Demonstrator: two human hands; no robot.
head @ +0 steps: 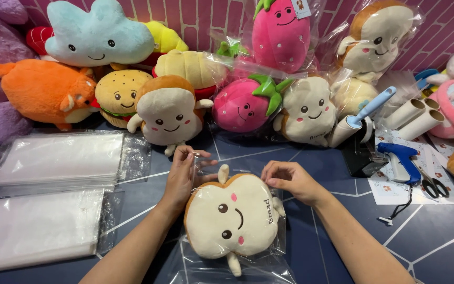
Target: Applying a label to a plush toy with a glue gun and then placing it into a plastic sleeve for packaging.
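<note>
Bread plush [232,218] sits in clear bag [237,260] at 6 o'clock on the dark mat [437,236]. Left hand [182,176] pinches the bag edge at the plush's 11 o'clock, fingers closed on film. Right hand [290,181] at 1 o'clock, fingers curled onto the plush's top edge. Bag stacks [53,158] at 9 o'clock, tag gun [403,160] at 3 o'clock.

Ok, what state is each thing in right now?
Bread plush: lying on the table, inside a clear bag.
Bag: open at the top edge.
Left hand: pinching the bag's edge.
Right hand: gripping the bag's other side.
Bag stacks: flat, unused.
Lint roller: lying down.
Tag gun: lying down.
Scissors: closed.
</note>
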